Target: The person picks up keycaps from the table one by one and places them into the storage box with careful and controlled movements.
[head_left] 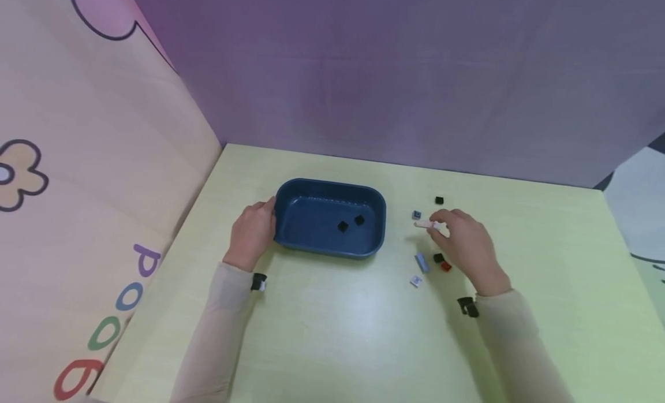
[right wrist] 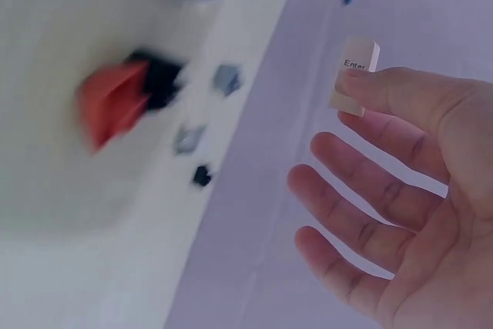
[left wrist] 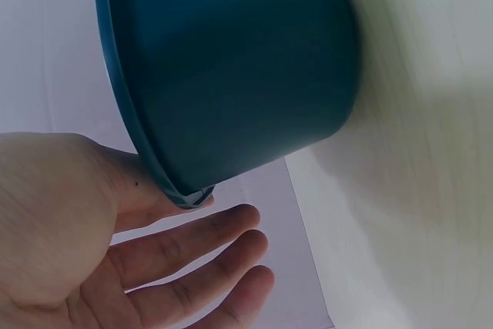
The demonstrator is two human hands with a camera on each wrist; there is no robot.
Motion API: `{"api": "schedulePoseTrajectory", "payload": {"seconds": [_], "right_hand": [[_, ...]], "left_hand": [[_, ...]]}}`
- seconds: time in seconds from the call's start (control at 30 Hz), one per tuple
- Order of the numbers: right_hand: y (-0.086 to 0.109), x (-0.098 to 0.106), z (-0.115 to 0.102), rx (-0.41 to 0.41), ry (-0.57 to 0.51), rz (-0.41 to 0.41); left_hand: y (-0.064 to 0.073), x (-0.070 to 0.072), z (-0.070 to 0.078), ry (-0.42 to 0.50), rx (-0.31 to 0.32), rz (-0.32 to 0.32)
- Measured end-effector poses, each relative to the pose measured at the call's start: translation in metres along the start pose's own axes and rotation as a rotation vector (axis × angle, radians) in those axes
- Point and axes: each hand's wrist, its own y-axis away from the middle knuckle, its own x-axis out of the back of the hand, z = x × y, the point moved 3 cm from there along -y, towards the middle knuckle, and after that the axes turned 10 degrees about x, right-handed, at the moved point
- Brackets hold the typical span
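Note:
A dark blue rectangular plastic tub (head_left: pixel 327 252) stands on the table with two black keycaps (head_left: pixel 343 226) lying in it. At its left end my left hand (head_left: pixel 251 232) holds the rim; in the left wrist view the other fingers (left wrist: pixel 192 279) extend below the rim's corner. My right hand (head_left: pixel 467 244) is right of the tub, pinching a long cream keycap (right wrist: pixel 356 55) marked "Enter" between thumb and index finger, above the table. Near that hand lie a blue-grey keycap (head_left: pixel 417 215), a long light blue keycap (head_left: pixel 422 262) and a red keycap (head_left: pixel 445 266).
A black keycap (head_left: pixel 439 200) lies farther back, another black keycap (head_left: pixel 439 257) touches or nearly touches the red one, and a whitish keycap (head_left: pixel 416 281) is closest to the front. A purple cloth wall (head_left: pixel 389 74) borders the table's back, a printed cloth (head_left: pixel 104 160) its left.

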Motion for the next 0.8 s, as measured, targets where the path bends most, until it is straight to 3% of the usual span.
{"api": "schedulePoseTrajectory", "payload": {"seconds": [0.23, 0.43, 0.8], "right_hand": [[-0.017, -0.006, -0.037, 0.111, 0.019, 0.062], [-0.029, -0.017, -0.061, 0.186, 0.03, 0.063], [-0.034, -0.024, -0.073, 0.21, 0.009, 0.035]], "left_hand": [[0.0, 0.0, 0.0, -0.011, 0.008, -0.014], [0.0, -0.001, 0.0, -0.007, 0.006, -0.016], [-0.001, -0.002, -0.001, -0.006, 0.005, -0.006]]}}
